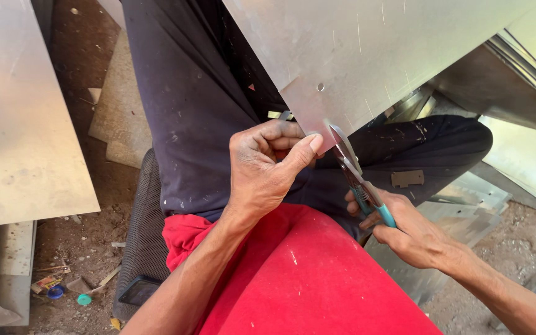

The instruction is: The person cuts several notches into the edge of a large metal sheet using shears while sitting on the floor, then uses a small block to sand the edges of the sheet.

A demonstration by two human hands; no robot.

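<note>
A large grey metal sheet (367,49) leans over my lap, with a small round hole near its lower corner. My left hand (268,164) pinches that lower corner between thumb and fingers. My right hand (404,232) grips tin snips (358,177) with teal handles. The snips' blades bite into the sheet's bottom edge just right of my left thumb. I sit with dark trousers (200,105) and a red shirt (299,273) below the hands.
Another metal sheet (23,118) lies flat at the left. Stacked sheets (528,93) and cut metal strips (466,198) lie at the right. A black mesh seat (141,236) is under me. Dirt floor with small litter (63,288) shows at lower left.
</note>
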